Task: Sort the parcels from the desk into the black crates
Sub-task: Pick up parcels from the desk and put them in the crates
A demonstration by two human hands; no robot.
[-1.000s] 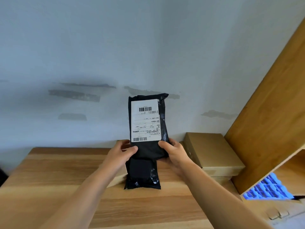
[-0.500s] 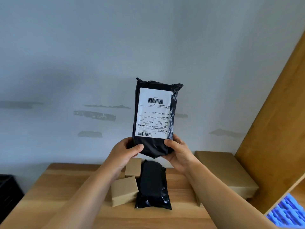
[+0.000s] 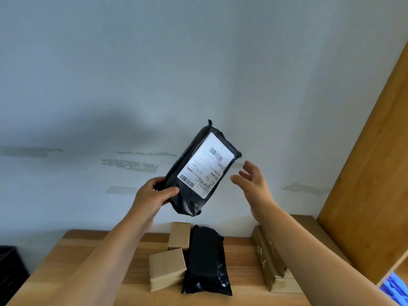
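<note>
Held parcel (image 3: 199, 173): black glossy poly mailer, oblong, wrinkled film, tilted w/ top end leaning right; up in the air above the desk (image 3: 92, 259), in front of the grey wall.
Label (image 3: 206, 165): white sheet on parcel's facing side, barcode at lower-left end, print blurred, can't read.
Left hand (image 3: 152, 196): grips parcel's lower-left edge, thumb across the front, fingers curled behind.
Right hand (image 3: 251, 180): just right of parcel, not touching; fingers straight & spread apart.
Black parcel on desk (image 3: 205, 260): below held parcel, lying flat, same shiny film, no label showing.
Small boxes (image 3: 166, 269): two brown cartons touching desk parcel's left side.
Flat boxes (image 3: 268, 257): tan, stacked, right of desk parcel, partly behind right forearm.
Crate (image 3: 10, 270): black, left of desk, at frame edge.
</note>
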